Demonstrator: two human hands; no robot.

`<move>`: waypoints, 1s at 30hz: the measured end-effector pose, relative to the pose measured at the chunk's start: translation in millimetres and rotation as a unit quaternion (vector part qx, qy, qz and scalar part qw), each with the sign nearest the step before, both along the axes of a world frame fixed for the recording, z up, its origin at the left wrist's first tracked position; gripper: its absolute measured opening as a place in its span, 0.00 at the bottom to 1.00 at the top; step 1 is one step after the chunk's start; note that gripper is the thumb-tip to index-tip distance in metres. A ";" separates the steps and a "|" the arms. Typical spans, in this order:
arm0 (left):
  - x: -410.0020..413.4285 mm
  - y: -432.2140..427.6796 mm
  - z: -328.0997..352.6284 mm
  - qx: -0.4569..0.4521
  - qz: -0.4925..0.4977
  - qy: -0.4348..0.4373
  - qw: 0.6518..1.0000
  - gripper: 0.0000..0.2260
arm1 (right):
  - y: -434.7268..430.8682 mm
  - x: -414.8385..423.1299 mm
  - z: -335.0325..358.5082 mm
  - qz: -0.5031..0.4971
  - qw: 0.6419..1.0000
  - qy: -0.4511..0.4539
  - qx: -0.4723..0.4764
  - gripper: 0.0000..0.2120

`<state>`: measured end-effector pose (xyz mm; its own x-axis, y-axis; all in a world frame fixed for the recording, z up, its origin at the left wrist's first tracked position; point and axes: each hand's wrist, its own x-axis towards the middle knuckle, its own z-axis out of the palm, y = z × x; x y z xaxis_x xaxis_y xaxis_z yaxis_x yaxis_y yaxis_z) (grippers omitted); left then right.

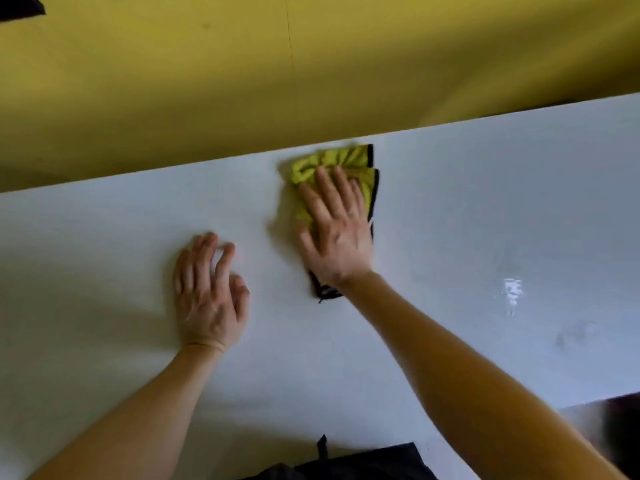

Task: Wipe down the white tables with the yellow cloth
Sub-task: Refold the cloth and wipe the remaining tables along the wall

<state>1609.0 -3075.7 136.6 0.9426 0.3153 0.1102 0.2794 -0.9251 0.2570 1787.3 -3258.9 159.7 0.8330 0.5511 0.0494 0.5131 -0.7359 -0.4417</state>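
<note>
Straight fingers of the right hand press the yellow cloth flat near the far edge of the white surface; the left hand rests nearby, loosely curled, empty. Wiping is judged under way; the next stroke needs steady downward pressure.

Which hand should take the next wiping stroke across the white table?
Right. The right hand lies flat on the yellow cloth near the far edge of the white table. The left hand rests on bare tabletop, apart from the cloth, holding nothing.
</note>
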 end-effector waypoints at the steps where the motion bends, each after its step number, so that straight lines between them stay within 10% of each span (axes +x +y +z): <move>1: 0.0 0.7 -0.4 0.001 -0.001 -0.001 1.000 0.23 | 18.0 -25.9 3.0 0.068 0.998 0.015 0.002 0.30; 5: -0.9 0.9 -0.4 0.006 -0.004 -0.009 1.000 0.23 | 14.4 -10.7 2.1 0.187 0.982 -0.018 0.001 0.30; 14: 1.0 2.0 -2.1 -0.004 -0.007 -0.021 1.000 0.23 | -67.8 77.7 -8.4 -0.177 0.984 -0.030 -0.017 0.40; 21: -3.3 1.3 -4.4 0.003 -0.005 -0.040 0.999 0.20 | 4.1 -63.1 -0.4 0.190 0.982 0.004 0.014 0.36; 27: 1.1 3.4 -6.7 0.018 -0.003 -0.052 0.999 0.20 | -121.4 55.3 -10.0 -0.196 0.979 -0.055 -0.022 0.36; 30: 3.2 0.4 -5.7 0.018 -0.002 -0.055 0.998 0.20 | -73.0 10.7 -10.7 -0.233 0.972 -0.040 0.012 0.37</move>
<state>1612.2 -3075.3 130.8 0.9256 0.3055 0.2234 0.2479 -0.9354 0.2521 1798.0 -3331.9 149.0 0.9848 0.1134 0.1316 0.1601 -0.8864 -0.4343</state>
